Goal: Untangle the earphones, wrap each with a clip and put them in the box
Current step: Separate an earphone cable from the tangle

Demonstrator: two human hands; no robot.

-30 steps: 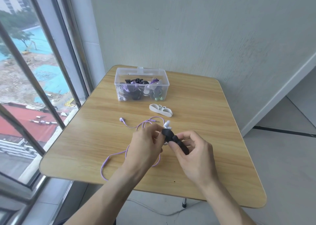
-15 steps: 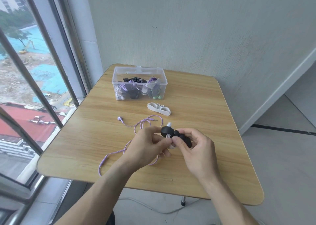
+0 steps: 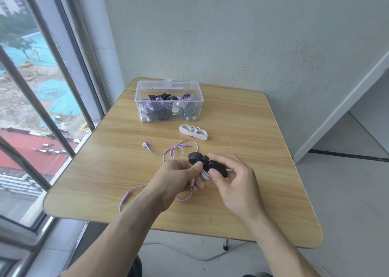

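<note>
Wood-grain table (image 3: 242, 150) fills the centre of the head view, set into a corner between a textured wall at upper right and a window at the left of the frame.

Both hands meet just below the frame's centre, above the tabletop. The left hand (image 3: 176, 179) has its fingers curled around a coil of white earphone cable (image 3: 205, 176), with the thumb pressed against the near side of a black clip (image 3: 207, 164). The right hand (image 3: 233, 182) pinches the same black clip between thumb and forefinger at its right end; the remaining fingers are loosely bent. The clip sits on top of the white coil, between the two hands. How far the clip encloses the coil cannot be determined.

A purple earphone (image 3: 168, 154) lies loose on the table, partly under the left hand: one earbud left of centre, loops and the plug just above the hands, and a long run of cable trailing to the table's near left edge.

A white clip (image 3: 193, 131) lies on the table above the hands, apart from them.

A clear plastic box (image 3: 169, 105), lid off, stands in the upper middle of the table, just beyond the white clip. It holds several wrapped earphones in black, purple, white and green.
</note>
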